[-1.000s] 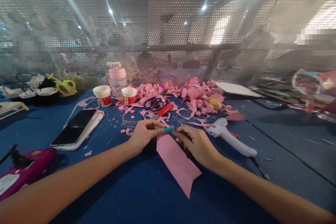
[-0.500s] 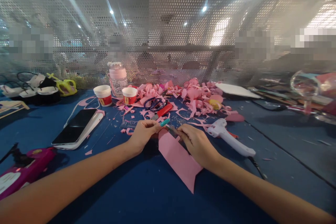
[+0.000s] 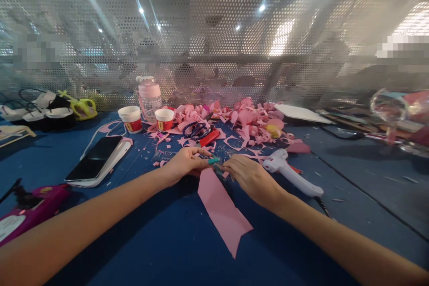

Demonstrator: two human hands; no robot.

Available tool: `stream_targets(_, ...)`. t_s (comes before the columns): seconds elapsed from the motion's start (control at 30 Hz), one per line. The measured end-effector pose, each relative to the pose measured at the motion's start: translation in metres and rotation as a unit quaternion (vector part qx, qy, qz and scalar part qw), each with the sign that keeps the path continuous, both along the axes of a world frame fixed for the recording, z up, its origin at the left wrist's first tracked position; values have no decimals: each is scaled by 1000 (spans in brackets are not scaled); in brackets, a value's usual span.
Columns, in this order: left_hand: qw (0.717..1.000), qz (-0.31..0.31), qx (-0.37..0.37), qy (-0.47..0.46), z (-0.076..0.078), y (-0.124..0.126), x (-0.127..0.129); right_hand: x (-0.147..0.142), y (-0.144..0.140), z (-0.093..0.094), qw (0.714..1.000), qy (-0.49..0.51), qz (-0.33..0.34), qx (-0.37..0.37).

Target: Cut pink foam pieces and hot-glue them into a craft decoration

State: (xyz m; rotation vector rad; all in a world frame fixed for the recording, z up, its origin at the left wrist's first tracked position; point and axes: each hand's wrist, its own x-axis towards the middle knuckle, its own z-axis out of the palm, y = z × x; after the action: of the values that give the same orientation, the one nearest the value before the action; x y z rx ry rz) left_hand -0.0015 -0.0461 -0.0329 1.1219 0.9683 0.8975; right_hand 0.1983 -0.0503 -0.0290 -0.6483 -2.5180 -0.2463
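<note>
Both hands, left hand (image 3: 186, 165) and right hand (image 3: 250, 178), pinched a teal-tipped tool (image 3: 214, 161) over the pink paper strip (image 3: 221, 208); a slip risked tearing it

Single head-worn camera, looking forward and down across the blue table (image 3: 167, 241), close above both forearms.

Pink paper strip (image 3: 223, 208) is lying on a deep blue table (image 3: 167, 241), teal cap (image 3: 213, 161) is showing, plus a white glue gun (image 3: 291, 174) and red-and-white cups (image 3: 164, 119).
</note>
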Motion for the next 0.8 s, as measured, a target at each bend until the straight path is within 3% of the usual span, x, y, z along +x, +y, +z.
stream_targets(0.2,998,-39,-38,29,8,-1,-4,-1,-1,2,1000,2,16,-4)
stream_targets(0.5,993,-54,-93,55,6,3,-8,-6,-3,3,1000,22,18,-3)
stream_targets(0.8,997,-66,6,34,18,-4,-4,-7,-2,4,998,63,-14,18)
